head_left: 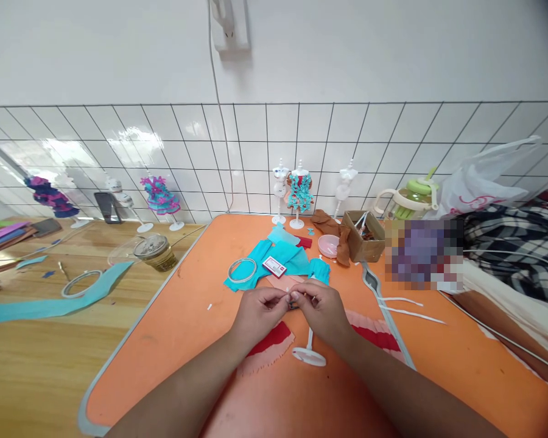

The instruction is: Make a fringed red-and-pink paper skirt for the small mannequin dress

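Observation:
My left hand (259, 315) and my right hand (325, 313) meet over the orange mat, with thumbs and fingertips pinched close together. What sits between the fingertips is too small to make out; a speck of white shows there. Under my right hand stands the round white base (309, 356) of a small stand, its stem rising behind the fingers. Red and pink fabric (273, 340) with a frayed edge lies below my left hand. A similar red and pink strip (378, 336) emerges beyond my right wrist. Turquoise fabric (260, 258) lies just past the hands.
On the turquoise cloth rest a thread ring (242, 271) and a white-and-red card (274, 266). Farther back are miniature dress forms (300, 191), a pink dish (329, 246) and a cardboard box (366, 237) of tools. A lidded jar (155, 251) stands left; a jug (413, 198) stands right.

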Available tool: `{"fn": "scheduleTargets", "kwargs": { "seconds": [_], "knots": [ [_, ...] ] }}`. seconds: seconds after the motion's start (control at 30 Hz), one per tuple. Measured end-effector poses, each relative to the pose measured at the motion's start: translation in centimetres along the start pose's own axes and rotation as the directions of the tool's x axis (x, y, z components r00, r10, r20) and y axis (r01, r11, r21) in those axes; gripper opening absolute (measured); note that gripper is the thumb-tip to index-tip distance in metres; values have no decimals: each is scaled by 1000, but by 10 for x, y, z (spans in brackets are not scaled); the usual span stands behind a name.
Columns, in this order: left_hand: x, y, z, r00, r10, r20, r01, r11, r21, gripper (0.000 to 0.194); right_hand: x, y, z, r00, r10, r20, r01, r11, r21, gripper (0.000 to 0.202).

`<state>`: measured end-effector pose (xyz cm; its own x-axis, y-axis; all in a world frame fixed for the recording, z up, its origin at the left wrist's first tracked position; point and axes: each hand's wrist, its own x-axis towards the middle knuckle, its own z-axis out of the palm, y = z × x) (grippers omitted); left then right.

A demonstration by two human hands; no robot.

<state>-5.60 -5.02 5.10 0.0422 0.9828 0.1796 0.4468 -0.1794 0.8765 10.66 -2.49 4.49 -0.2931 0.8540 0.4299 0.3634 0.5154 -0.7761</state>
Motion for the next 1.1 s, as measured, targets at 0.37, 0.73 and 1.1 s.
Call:
{"fn": "scheduleTargets", "kwargs": {
  "seconds": [0.37,0.73,1.1],
  "knots": [
    [2,4,-1,989,-104,109,131,952,-277,23,0,2,0,998,-65,-16,64,998,-24,15],
    [3,2,0,955,-237,177,280,918,-282,29,1,11,-1,998,-52,-23,50,997,-67,15],
    [3,5,0,980,-159,120,181,960,-211,25,-1,8,-2,997,-81,-11,80,991,-104,13]
  ]
}}
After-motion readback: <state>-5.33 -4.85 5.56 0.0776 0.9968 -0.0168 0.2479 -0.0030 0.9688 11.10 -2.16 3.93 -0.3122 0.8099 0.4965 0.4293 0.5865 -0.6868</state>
